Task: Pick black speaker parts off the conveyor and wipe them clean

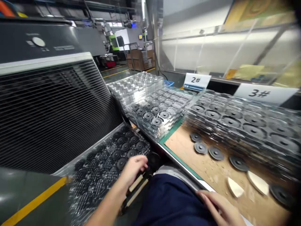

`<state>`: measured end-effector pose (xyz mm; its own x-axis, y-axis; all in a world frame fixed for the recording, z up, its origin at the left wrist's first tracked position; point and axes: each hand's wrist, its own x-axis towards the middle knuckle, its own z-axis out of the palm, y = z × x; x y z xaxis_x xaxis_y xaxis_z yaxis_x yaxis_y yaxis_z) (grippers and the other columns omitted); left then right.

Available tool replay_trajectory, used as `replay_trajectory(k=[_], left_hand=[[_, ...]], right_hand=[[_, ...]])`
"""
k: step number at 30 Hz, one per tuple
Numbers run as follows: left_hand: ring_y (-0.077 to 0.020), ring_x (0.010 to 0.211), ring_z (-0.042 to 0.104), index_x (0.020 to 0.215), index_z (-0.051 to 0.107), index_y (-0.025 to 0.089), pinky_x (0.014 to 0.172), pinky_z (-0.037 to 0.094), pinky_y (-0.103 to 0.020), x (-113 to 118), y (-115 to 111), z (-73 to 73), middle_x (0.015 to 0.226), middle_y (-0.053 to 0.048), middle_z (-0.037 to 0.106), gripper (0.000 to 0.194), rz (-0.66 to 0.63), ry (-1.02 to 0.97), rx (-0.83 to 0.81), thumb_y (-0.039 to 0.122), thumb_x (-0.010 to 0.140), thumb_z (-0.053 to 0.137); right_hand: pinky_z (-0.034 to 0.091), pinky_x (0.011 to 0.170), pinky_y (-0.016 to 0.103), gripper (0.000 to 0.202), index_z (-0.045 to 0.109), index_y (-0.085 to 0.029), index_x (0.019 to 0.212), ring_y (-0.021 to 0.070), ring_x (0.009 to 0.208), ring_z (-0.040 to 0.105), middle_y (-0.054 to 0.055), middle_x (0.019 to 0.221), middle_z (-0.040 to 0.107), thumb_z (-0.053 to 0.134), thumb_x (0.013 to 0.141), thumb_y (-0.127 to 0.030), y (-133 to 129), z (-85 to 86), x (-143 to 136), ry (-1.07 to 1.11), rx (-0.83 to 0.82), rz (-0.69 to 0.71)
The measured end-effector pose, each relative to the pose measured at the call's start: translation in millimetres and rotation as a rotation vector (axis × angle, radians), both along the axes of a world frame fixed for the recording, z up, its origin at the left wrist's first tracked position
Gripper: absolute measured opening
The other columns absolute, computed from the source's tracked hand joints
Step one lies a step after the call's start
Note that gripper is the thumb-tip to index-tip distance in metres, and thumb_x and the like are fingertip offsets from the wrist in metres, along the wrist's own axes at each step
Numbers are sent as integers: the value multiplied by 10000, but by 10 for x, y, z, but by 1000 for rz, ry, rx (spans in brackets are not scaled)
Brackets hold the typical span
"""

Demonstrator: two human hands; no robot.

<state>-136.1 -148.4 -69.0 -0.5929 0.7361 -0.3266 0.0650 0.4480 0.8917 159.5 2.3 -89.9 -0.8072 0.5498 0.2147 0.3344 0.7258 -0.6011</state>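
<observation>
My left hand (136,165) is closed at the rim of a black rubber disc (154,161), between the lower tray and my lap. Beneath and left of it lies a clear plastic tray (103,147) filled in part with black discs (125,146). My right hand (218,205) is at the bench's front edge, its fingers bent together; what they hold, if anything, is hidden. On the brown board (181,141) near it lie several loose grey-black discs (215,153) and two cream-coloured pointed pieces (235,187).
A partly filled clear tray (162,108) stands at the bench's left, beside stacked trays (138,84). More disc-filled trays (237,121) stand at right behind the board, under "2#" (197,81) and "3#" (265,93) signs. A large slatted machine (54,103) rises at left.
</observation>
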Motion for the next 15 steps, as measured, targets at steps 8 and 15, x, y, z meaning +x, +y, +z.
replay_trajectory(k=[8,15], left_hand=[[-230,1028,540,1101,537,182,850,460,-457,-1658,-981,121,1194,-82,537,305,476,673,-299,315,827,515],[-214,969,567,1107,529,174,800,488,-429,-2075,-794,-381,1149,-80,559,311,392,694,-533,314,830,514]], right_hand=[[496,861,329,406,703,-279,924,243,954,639,8,997,694,410,791,-526,534,-882,190,-353,-293,-96],[448,908,281,411,687,-317,960,235,1038,597,-29,1060,672,406,793,-566,580,-802,117,-497,-473,-107]])
